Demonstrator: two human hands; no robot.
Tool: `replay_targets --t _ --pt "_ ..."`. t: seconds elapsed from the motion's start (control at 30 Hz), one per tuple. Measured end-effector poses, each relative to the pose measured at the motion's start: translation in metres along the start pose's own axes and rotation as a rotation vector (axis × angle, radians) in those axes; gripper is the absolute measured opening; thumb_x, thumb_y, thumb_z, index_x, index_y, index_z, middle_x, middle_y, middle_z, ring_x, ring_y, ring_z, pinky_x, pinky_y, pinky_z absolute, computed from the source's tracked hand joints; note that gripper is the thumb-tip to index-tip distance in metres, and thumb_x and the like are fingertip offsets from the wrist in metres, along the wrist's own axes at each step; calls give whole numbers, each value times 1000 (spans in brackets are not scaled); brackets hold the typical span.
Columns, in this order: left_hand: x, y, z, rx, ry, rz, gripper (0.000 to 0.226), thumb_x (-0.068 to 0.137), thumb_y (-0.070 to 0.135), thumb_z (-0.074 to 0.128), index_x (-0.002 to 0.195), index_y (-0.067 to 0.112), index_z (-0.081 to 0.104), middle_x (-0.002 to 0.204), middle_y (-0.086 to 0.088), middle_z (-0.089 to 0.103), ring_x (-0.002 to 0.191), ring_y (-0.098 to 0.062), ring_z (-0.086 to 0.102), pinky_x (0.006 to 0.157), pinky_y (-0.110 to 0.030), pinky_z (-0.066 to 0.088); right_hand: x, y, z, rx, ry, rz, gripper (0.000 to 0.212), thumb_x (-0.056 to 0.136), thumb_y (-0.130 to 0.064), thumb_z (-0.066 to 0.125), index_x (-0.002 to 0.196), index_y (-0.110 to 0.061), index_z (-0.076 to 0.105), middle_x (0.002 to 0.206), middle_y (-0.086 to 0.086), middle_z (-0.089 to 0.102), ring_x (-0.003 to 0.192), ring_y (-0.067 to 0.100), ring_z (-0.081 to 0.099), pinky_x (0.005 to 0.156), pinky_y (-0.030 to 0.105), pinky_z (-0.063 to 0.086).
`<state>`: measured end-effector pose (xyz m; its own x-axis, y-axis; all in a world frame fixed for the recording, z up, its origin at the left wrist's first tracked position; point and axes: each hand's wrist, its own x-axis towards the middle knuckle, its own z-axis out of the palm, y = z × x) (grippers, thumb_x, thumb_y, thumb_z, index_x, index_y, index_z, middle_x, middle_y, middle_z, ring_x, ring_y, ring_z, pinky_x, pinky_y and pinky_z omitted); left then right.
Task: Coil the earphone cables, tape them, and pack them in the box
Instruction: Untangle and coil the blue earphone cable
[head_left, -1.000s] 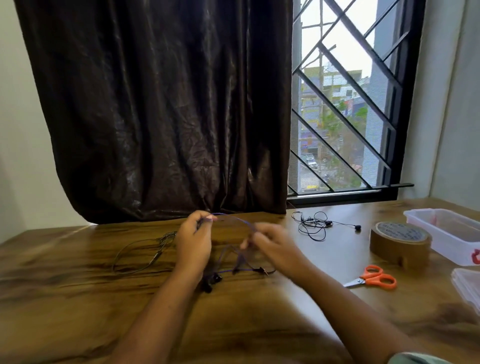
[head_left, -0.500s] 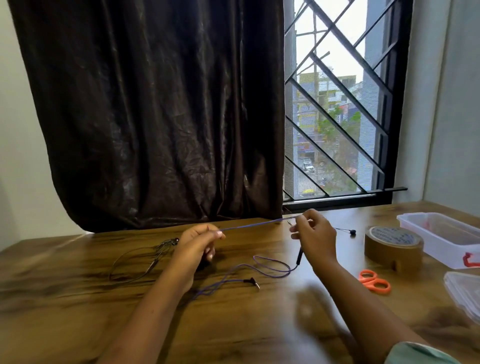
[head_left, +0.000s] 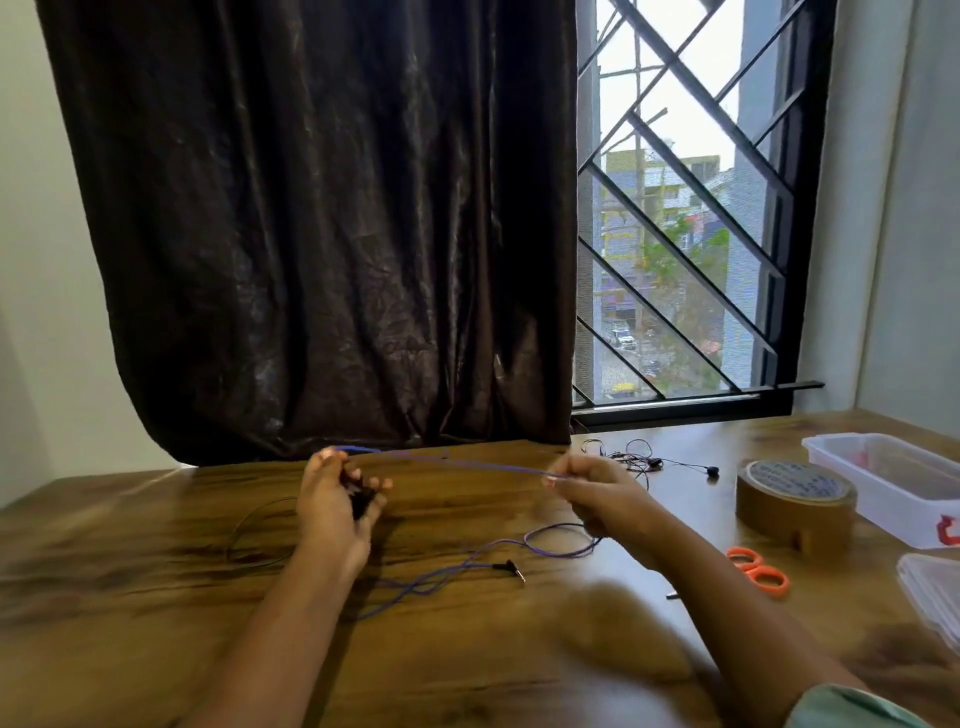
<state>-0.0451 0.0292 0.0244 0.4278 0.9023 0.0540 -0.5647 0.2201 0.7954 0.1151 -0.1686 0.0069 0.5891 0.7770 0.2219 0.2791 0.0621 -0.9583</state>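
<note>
Both hands on the thin purple earphone cable (head_left: 457, 465), pulled straight

The left hand (head_left: 337, 499) curls round the dark earbud end (head_left: 359, 503), the right hand (head_left: 597, 493) pinches the cord, and the taut stretch runs side to side between them. Slack trails below the right hand, with the small metal jack plug (head_left: 511, 570) pointing right, nearer that hand.

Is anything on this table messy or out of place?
Only the black earphones by the window, lying tangled. The purple cable is stretched between the left hand and right hand, its tail sprawled on the table. Nothing looks damaged.
</note>
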Motion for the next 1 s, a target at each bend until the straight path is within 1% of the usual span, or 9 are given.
replay_targets --t 0.07,0.17,0.3,0.43,0.6,0.73,0.83,0.93,1.0 --pt "4 0 -5 84 68 19 32 101 27 40 70 19 45 64 1 45 50 -10 50 55 -26 43 -4 -5 4 -7 -140 -4 21 92 -17 59 71 -18 59 49 -12 34 44 5 27 41 16 24" --pt "3 -6 -3 200 -52 -20 27 97 22 49 71 14 52 70 -2 49 58 -11 56 61 -27 41 -4 -9 11 7 -171 -40 30 97 -30 50 74 -16 63 53 -11 36 45 3 28 42 15 25" --pt "-26 -4 13 316 -559 -70 25 76 12 59 97 5 71 92 -8 62 80 -17 61 76 -29 46 2 -8 18 -154 -41 -151 39 99 -35 43 66 -25 59 57 -10 41 50 5 35 48 18 28" --pt "-51 2 21 450 -992 -141 11 64 16 61 63 13 72 92 -8 71 85 -21 67 81 -31 53 8 -4 20 -578 83 -456 38 96 -28 51 59 -35 49 56 -16 48 56 2 45 56 20 34" --pt "-41 -14 16 638 -871 -34 5 72 19 60 71 17 55 66 0 50 63 -12 46 59 -23 38 4 -5 28 -859 34 -617 34 94 -37 47 61 -35 36 61 -14 41 61 4 42 58 30 40" --pt "-37 -15 18 793 -739 257 11 91 24 59 87 14 55 79 2 51 73 -10 50 66 -20 42 1 -6 39 -919 -38 -652 25 92 -40 48 75 -23 57 72 -10 55 71 10 52 63 32 45" --pt "-47 -17 23 770 -808 183 21 97 29 44 101 17 60 86 2 62 76 -8 60 66 -17 49 1 -8 45 -845 -48 -689 18 91 -34 53 89 -21 66 81 -8 61 75 6 54 66 21 41" --pt "-52 -21 25 790 -871 59 36 97 40 35 86 16 59 63 7 52 51 -4 43 48 -15 37 1 -7 47 -773 -12 -698 14 91 -30 53 94 -23 65 80 -16 54 74 0 50 67 17 42" --pt "-45 -18 23 881 -875 99 38 93 45 39 80 18 62 59 11 52 53 -3 45 52 -18 36 1 -6 46 -718 -1 -677 13 91 -33 54 90 -22 62 77 -18 54 71 1 52 65 23 45"
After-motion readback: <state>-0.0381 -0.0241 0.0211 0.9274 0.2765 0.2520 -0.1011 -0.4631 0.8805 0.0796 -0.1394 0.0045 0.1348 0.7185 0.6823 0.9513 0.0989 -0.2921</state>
